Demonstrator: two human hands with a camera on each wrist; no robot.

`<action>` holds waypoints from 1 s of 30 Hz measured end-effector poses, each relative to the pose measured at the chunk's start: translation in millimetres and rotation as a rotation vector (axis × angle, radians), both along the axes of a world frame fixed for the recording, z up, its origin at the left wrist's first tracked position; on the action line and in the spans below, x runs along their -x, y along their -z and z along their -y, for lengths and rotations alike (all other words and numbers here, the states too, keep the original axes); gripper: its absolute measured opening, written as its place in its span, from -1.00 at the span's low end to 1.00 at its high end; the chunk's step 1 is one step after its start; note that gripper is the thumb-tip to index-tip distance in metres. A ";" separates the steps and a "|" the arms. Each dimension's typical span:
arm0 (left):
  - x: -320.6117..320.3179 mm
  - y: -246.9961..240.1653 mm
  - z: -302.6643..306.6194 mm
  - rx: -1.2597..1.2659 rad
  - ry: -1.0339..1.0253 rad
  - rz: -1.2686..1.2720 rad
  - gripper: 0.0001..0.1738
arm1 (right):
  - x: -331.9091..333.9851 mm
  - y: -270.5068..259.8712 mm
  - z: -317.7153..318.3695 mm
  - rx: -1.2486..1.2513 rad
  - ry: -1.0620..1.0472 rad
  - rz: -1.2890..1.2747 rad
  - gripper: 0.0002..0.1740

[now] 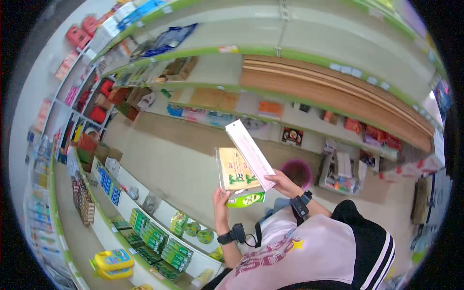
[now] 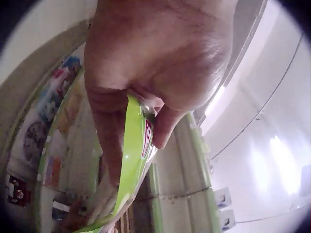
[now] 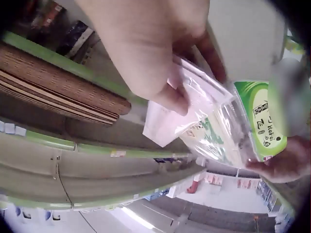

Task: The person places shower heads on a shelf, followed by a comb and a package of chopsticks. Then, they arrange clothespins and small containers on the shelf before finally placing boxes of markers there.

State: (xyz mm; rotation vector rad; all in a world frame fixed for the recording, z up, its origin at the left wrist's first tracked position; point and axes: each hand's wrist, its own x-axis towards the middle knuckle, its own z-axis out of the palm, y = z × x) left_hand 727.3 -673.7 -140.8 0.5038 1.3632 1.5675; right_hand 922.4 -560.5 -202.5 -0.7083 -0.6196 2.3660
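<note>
Left hand (image 2: 158, 58) around partly hidden green packet (image 2: 129, 158)

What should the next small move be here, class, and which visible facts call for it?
Probably the right hand should ease the pink pack clear of the yellow pack. The pink pack slants across part of the yellow one's printed front, and the right hand grips its lower end, while the left hand pinches the green pack.

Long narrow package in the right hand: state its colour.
The package is pale pink, nearly white; best seen in the head view.
</note>
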 end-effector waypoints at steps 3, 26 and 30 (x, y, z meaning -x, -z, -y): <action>11.0 -3.4 22.9 -0.091 -0.091 0.047 -0.92 | 19.7 -24.1 0.8 -0.182 -0.125 0.094 -0.48; 74.7 -55.6 -250.5 -0.271 0.482 -0.005 -0.91 | 11.7 -90.0 -185.4 -0.459 0.414 0.271 -0.58; 57.8 -67.2 -307.9 -0.310 0.496 -0.029 -0.89 | -3.9 -103.6 -226.5 -0.462 0.610 0.236 -0.49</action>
